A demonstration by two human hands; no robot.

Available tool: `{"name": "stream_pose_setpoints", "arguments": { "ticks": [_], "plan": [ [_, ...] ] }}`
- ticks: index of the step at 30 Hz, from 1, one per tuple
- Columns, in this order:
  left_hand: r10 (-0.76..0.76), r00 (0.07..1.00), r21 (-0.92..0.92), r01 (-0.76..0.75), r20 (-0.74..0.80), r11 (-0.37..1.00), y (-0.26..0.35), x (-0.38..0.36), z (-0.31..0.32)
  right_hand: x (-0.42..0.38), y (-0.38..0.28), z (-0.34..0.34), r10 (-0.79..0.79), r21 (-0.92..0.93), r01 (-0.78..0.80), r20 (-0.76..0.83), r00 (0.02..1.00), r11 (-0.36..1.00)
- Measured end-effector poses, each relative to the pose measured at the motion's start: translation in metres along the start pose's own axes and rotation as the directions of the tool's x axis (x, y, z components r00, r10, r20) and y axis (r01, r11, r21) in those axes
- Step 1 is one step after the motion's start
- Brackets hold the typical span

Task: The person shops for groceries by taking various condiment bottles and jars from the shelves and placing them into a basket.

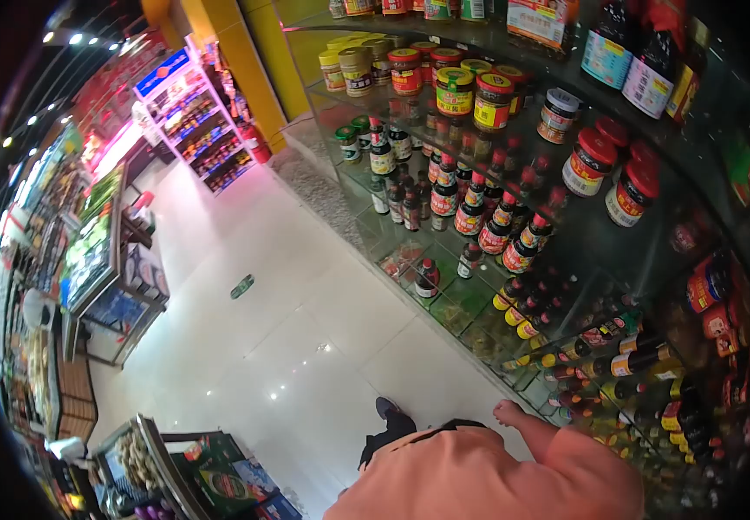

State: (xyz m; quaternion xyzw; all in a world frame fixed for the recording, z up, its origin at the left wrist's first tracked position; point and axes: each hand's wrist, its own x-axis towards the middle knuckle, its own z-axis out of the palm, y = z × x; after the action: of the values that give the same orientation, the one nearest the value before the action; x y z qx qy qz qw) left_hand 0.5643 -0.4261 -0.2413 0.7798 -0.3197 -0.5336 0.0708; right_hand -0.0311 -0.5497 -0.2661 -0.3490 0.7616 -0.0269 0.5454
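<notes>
My right hand (506, 413) hangs low beside my orange shirt, its fingers curled closed; whether anything is inside them is too small to tell. Near it stand the lower glass shelves (479, 348) with bottles. My left hand does not show. Higher on the shelves are jars with red lids (588, 162), a jar with a yellow label (455, 91) and a row of dark sauce bottles with red caps (494, 232). A single dark bottle (427, 279) stands on a lower shelf. Neither hand is seen touching the goods.
A tiled floor (306, 303) runs along the shelves. At the left are a produce stand (97, 225) and a wooden-sided bin (77, 390). A crate of vegetables (138, 459) and printed boxes (228, 472) sit at the bottom left. A lit rack (197, 121) stands farther off.
</notes>
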Motion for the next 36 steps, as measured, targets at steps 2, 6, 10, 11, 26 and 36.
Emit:
{"name": "stream_pose_setpoints", "arguments": {
  "ticks": [2,6,10,11,26,36],
  "plan": [
    [0.056,0.998,-0.016,-0.056,-0.007,0.998,0.014,0.047,-0.042,0.031,-0.028,0.008,-0.122,-0.072,0.116,-0.089,0.988,0.991],
    [0.298,0.953,-0.064,-0.295,0.06,0.953,0.046,0.14,-0.117,0.073,-0.097,-0.009,-0.257,0.151,0.374,-0.496,0.829,0.915],
    [-0.048,0.998,-0.373,0.026,-0.049,0.928,0.142,0.174,-0.178,0.051,-0.206,-0.075,-0.054,0.47,0.42,-0.614,0.787,0.776],
    [-0.057,0.997,-0.378,0.031,-0.059,0.925,0.161,0.183,-0.185,0.059,-0.213,-0.088,-0.071,0.419,0.502,-0.711,0.7,0.757],
    [0.276,0.941,0.448,-0.337,0.197,0.828,0.285,0.232,-0.162,0.102,-0.269,-0.178,0.292,0.615,0.639,-0.786,0.545,0.462],
    [0.209,0.919,0.233,-0.295,0.334,0.927,0.43,0.262,-0.156,0.082,-0.279,-0.144,0.005,0.06,0.301,-0.984,0.18,0.952]
  ]
}}
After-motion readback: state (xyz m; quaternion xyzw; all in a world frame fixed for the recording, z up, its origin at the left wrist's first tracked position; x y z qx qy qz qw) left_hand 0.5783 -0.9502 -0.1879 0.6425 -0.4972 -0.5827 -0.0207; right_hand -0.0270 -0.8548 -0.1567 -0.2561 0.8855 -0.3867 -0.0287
